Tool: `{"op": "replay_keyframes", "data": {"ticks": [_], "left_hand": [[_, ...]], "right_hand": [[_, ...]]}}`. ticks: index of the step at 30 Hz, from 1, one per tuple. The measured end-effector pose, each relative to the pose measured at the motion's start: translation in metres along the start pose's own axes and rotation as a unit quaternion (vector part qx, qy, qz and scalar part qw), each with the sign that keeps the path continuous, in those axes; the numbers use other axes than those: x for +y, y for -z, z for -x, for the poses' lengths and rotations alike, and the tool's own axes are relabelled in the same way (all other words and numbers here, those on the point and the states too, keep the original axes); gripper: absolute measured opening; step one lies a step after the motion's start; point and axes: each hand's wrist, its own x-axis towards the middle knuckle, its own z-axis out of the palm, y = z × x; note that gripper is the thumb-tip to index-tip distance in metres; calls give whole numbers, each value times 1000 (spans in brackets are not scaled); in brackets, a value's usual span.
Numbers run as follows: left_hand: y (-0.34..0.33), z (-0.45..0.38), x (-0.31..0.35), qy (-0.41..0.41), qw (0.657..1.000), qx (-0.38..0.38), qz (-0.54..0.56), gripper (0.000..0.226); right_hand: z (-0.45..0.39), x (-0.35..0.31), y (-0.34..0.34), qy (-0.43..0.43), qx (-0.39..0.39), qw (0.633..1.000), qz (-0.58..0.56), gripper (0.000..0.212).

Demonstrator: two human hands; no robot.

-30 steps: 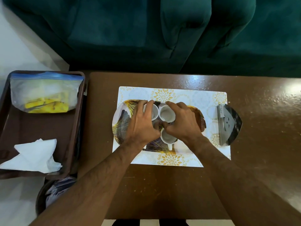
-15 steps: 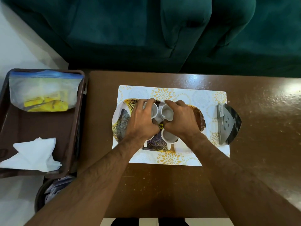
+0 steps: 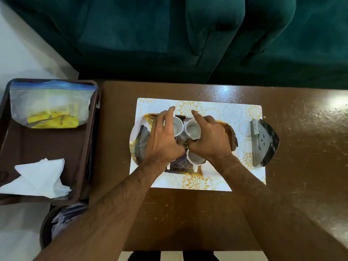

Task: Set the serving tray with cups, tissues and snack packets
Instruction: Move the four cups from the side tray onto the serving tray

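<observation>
**Forefingers lifted from the cup rims**

Since the frame half a second before, both forefingers had straightened and risen off the far cups, pointing toward the sofa, while the thumbs stayed low between the cups. The left hand [image 3: 164,137] curved round the far-left cup [image 3: 177,125], fingers loosely bent against its left side; whether they gripped or merely touched it could not be told. The right hand [image 3: 209,138] lay likewise against the far-right cup [image 3: 192,128], its knuckles covering part of the near cup [image 3: 195,158].

All three cups were small, round, matte white and stood upright with open mouths upward, clustered at the middle of the serving tray [image 3: 139,136]. A short white handle on the near cup pointed toward the person. The tray was a glossy oval printed with dark and gold fan leaves, its long axis running left to right along the table. It sat on a rectangular white placemat [image 3: 226,112] with gold floral medallions.

Just right of the tray, on the mat's edge, stood a shiny metal tissue holder [image 3: 263,144]. The table [image 3: 301,185] was a brown, dimpled, gleaming surface. Left of it, a brown plastic bin [image 3: 47,147] held crumpled white tissues [image 3: 39,178] and a clear zip bag of yellow snack packets [image 3: 50,106]. A dark green velvet sofa [image 3: 169,34] lay beyond.
</observation>
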Motion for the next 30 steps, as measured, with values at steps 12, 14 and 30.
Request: {"op": "replay_keyframes", "data": {"ticks": [12,14,30], "left_hand": [[-9,62,0,114,987,112,3,86],[-10,64,0,135,984,115,33,80],[-17,69,0,111,988,100,36,70]], "right_hand": [[60,-3,-21,-121,92,987,-44,71],[61,-7,-24,-123,80,988,-53,73],[58,-11,-37,-140,55,987,-60,66]]}}
